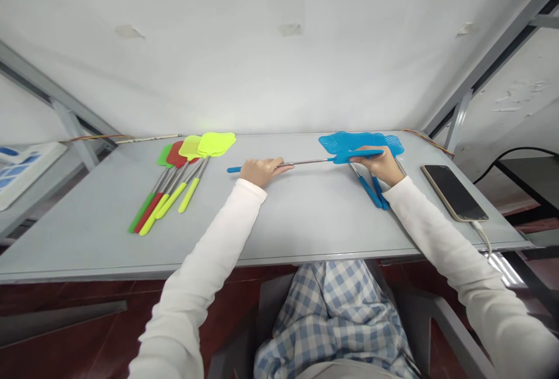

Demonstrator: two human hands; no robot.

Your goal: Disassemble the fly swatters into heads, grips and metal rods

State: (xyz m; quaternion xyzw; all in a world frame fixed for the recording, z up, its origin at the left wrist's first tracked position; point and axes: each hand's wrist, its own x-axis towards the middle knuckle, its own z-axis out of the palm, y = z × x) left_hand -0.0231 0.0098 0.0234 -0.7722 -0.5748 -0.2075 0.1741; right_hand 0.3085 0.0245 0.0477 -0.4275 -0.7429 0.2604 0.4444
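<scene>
A blue fly swatter with a metal rod is held level above the table between both hands. My left hand is closed round its rod near the blue handle, which sticks out to the left. My right hand grips the swatter's blue head, seen nearly edge-on. Just behind and under that hand lie several blue fly swatters, their handles slanting toward the front edge. To the left rests a group of fly swatters: yellow, red and green, heads at the back and handles forward.
The grey table meets a white wall behind. At the right lies a phone with a white cable plugged in. Thin wires run along the back edge. Grey metal frame posts rise at both sides.
</scene>
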